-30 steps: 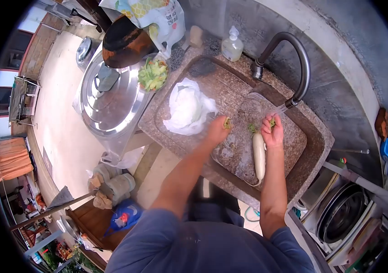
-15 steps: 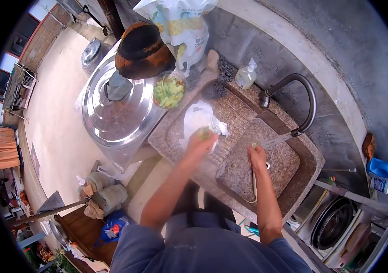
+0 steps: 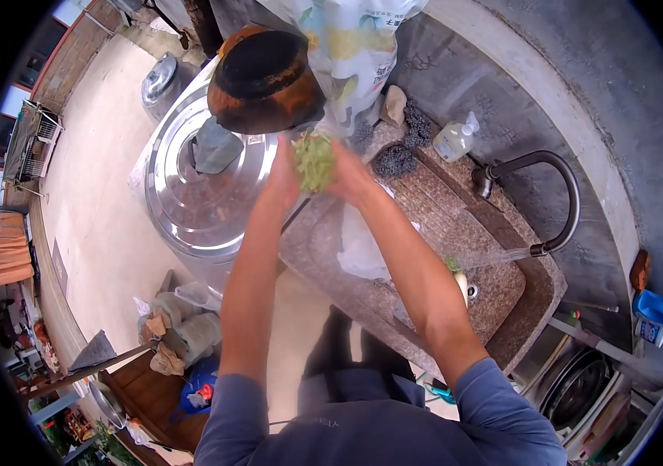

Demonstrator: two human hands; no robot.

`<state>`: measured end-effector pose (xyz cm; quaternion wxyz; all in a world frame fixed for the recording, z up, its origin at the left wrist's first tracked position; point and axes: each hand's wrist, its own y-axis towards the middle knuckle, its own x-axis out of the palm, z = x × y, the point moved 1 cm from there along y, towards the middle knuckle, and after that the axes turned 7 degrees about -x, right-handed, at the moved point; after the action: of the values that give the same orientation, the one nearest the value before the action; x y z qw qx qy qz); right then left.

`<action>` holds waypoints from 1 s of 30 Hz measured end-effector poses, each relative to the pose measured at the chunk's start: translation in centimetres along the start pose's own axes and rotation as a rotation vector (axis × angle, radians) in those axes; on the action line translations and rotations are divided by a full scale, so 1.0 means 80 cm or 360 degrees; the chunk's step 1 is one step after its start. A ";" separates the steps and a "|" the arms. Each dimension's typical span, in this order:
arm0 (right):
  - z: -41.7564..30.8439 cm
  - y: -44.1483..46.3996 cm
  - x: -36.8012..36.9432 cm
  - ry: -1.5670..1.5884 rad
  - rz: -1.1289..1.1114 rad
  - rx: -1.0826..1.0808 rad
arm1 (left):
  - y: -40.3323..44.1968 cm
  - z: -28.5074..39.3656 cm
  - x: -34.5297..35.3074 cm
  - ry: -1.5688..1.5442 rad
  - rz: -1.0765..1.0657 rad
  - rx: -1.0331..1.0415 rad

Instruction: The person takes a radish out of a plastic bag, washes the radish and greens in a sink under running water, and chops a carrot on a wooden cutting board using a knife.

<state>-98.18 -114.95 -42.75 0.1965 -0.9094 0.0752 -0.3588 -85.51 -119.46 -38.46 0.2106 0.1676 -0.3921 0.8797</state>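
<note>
A bowl point(image 3: 312, 127) of green pieces point(image 3: 315, 165) is sitting between the hands, near twelve o'clock in the view. It is looking light and stiff, but its soft, loose bits could be sliding out — holding both sides evenly is seeming best. The left hand point(image 3: 283, 172) is curving round nine o'clock, the right hand point(image 3: 349, 172) round three — blur is hiding whether the fingers point(image 3: 341, 154) are gripping. Both arms point(image 3: 249, 287) are pointing toward twelve.

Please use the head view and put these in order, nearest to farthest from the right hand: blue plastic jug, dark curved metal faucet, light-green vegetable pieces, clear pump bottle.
1. Light-green vegetable pieces: between the right hand and left hand.
2. Clear pump bottle: to the right.
3. Dark curved metal faucet: farther right.
4. Blue plastic jug: far right, lower.
</note>
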 end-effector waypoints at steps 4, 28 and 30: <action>-0.011 -0.017 -0.001 -0.0613 0.0387 0.0082 | 0.005 -0.003 -0.006 0.0181 0.0187 -0.0012; 0.113 -0.386 -0.297 -0.0496 0.1224 -0.0575 | -0.068 0.076 0.026 0.1430 0.0260 0.0763; 0.140 -0.423 -0.318 -0.0488 0.1271 -0.0508 | -0.107 0.072 0.029 0.1389 0.0312 0.0922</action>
<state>-109.28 -73.66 -52.13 0.1859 -0.8706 0.4443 -0.1000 -82.40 -118.12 -28.40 0.2162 -0.2002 -0.0229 0.9553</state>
